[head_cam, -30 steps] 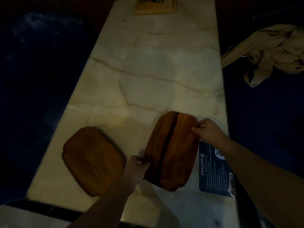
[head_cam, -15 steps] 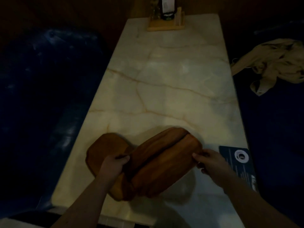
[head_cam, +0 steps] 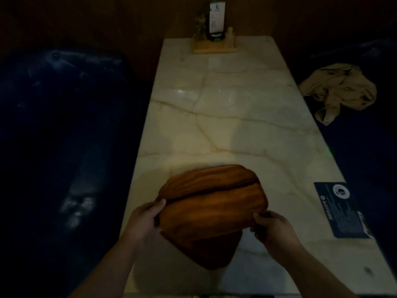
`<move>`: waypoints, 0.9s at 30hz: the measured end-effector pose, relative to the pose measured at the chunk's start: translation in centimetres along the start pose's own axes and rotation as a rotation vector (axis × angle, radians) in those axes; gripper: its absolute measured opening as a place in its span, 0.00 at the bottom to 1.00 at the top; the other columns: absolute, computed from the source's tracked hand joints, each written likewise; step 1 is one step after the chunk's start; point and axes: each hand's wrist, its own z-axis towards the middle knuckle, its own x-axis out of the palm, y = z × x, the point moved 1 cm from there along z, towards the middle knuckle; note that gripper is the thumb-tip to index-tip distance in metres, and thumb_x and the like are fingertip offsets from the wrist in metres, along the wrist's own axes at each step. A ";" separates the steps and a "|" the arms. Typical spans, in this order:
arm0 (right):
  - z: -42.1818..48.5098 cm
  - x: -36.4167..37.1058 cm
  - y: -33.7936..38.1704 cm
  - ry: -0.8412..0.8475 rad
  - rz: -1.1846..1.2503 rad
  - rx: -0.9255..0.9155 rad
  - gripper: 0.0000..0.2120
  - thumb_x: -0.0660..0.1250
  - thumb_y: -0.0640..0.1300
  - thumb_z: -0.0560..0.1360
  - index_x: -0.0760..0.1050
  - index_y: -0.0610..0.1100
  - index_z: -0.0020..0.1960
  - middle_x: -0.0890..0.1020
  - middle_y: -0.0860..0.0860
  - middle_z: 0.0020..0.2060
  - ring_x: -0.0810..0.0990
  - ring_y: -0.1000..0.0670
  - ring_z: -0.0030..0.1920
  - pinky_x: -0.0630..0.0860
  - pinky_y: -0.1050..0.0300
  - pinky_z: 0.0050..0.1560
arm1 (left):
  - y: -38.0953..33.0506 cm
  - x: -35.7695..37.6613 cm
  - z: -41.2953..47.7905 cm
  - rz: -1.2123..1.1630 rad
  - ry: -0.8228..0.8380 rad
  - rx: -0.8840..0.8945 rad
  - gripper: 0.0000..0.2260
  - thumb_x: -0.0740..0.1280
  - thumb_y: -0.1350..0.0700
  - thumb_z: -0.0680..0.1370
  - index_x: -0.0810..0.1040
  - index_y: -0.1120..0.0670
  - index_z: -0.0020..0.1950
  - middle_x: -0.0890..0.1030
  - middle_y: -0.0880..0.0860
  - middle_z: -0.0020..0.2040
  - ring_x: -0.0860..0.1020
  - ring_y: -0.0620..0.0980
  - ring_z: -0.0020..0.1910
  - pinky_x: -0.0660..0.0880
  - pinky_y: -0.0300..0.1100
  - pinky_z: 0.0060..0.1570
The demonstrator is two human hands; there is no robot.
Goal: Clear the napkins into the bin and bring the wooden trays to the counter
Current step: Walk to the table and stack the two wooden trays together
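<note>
Stretching away from the camera, a pale veined marble table (head_cam: 225,117) fills the middle of a very dim room, with dark blue seats (head_cam: 53,136) along both long sides and a dark wall at the far end. A wooden stand (head_cam: 214,47) with a card and small bottles sits at the far edge. A beige cloth (head_cam: 341,91) lies crumpled on the right seat. A dark card (head_cam: 341,209) lies flat near the right edge. Most of the tabletop between stand and near end is bare. Near the front edge the trays (head_cam: 212,203) are stacked, upper ones tilted over a lower one. The left hand (head_cam: 144,220) pinches the stack's left end, thumb on top; the right hand (head_cam: 272,229) grips its right end, fingers curled under. Whether the bottom tray touches the table, I cannot tell
</note>
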 end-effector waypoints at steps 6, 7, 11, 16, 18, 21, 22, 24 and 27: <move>-1.7 2.8 -1.9 0.026 0.096 0.046 0.08 0.68 0.36 0.74 0.73 0.36 0.52 0.82 0.40 0.45 0.80 0.41 0.43 0.72 0.50 0.39 | 0.4 -1.4 -0.5 -0.095 0.130 -0.007 0.13 0.65 0.60 0.77 0.75 0.60 0.60 0.77 0.60 0.59 0.78 0.61 0.54 0.83 0.49 0.38; -1.9 2.8 -1.8 0.048 0.056 0.065 0.10 0.68 0.37 0.73 0.74 0.36 0.53 0.83 0.40 0.45 0.80 0.41 0.44 0.71 0.49 0.41 | 0.1 -1.9 -0.3 -0.071 0.147 -0.006 0.14 0.65 0.60 0.77 0.74 0.61 0.61 0.77 0.61 0.59 0.78 0.62 0.55 0.83 0.49 0.39; -2.0 1.7 -0.7 0.118 -0.143 0.069 0.12 0.68 0.45 0.75 0.78 0.38 0.54 0.82 0.41 0.37 0.80 0.44 0.35 0.71 0.53 0.34 | -2.1 -3.5 1.0 0.050 0.202 -0.038 0.15 0.66 0.60 0.75 0.74 0.62 0.61 0.79 0.63 0.58 0.80 0.62 0.54 0.82 0.50 0.42; -0.5 0.7 0.4 0.095 -0.474 -0.088 0.15 0.66 0.49 0.77 0.76 0.36 0.43 0.79 0.43 0.32 0.76 0.49 0.30 0.70 0.56 0.29 | -4.5 -4.8 3.9 0.185 0.253 -0.106 0.18 0.69 0.60 0.72 0.75 0.63 0.61 0.80 0.65 0.56 0.81 0.62 0.52 0.82 0.53 0.45; -0.1 1.0 0.0 0.129 -0.583 -0.069 0.14 0.67 0.49 0.77 0.77 0.38 0.40 0.79 0.46 0.30 0.77 0.51 0.28 0.70 0.57 0.28 | -4.8 -5.0 5.1 0.222 0.280 -0.136 0.21 0.70 0.58 0.70 0.75 0.63 0.62 0.80 0.65 0.58 0.80 0.62 0.55 0.80 0.55 0.49; 0.2 1.4 -1.3 0.141 -0.667 -0.017 0.14 0.68 0.50 0.76 0.77 0.38 0.41 0.80 0.48 0.29 0.77 0.52 0.27 0.70 0.58 0.27 | -4.8 -5.0 6.5 0.308 0.344 -0.128 0.19 0.70 0.55 0.72 0.76 0.60 0.61 0.81 0.61 0.58 0.80 0.60 0.56 0.78 0.57 0.55; 0.2 1.4 -1.8 0.129 -0.685 -0.007 0.14 0.68 0.50 0.76 0.78 0.37 0.43 0.80 0.48 0.29 0.76 0.53 0.26 0.70 0.58 0.27 | -4.8 -4.9 6.7 0.382 0.372 -0.099 0.18 0.69 0.54 0.73 0.77 0.58 0.60 0.82 0.60 0.56 0.81 0.59 0.54 0.78 0.56 0.54; 0.3 1.3 -2.7 0.106 -0.703 0.000 0.15 0.68 0.48 0.76 0.78 0.34 0.47 0.81 0.48 0.30 0.76 0.54 0.25 0.69 0.61 0.25 | -5.0 -4.3 7.0 0.651 0.409 -0.004 0.13 0.67 0.52 0.76 0.77 0.58 0.56 0.83 0.58 0.48 0.83 0.57 0.45 0.80 0.51 0.44; 0.3 1.0 -4.0 0.081 -0.749 0.001 0.15 0.69 0.47 0.76 0.78 0.34 0.48 0.81 0.46 0.32 0.77 0.54 0.27 0.69 0.65 0.25 | -5.1 -3.3 7.5 1.013 0.392 0.095 0.10 0.63 0.50 0.79 0.74 0.57 0.47 0.80 0.57 0.36 0.80 0.52 0.31 0.77 0.44 0.29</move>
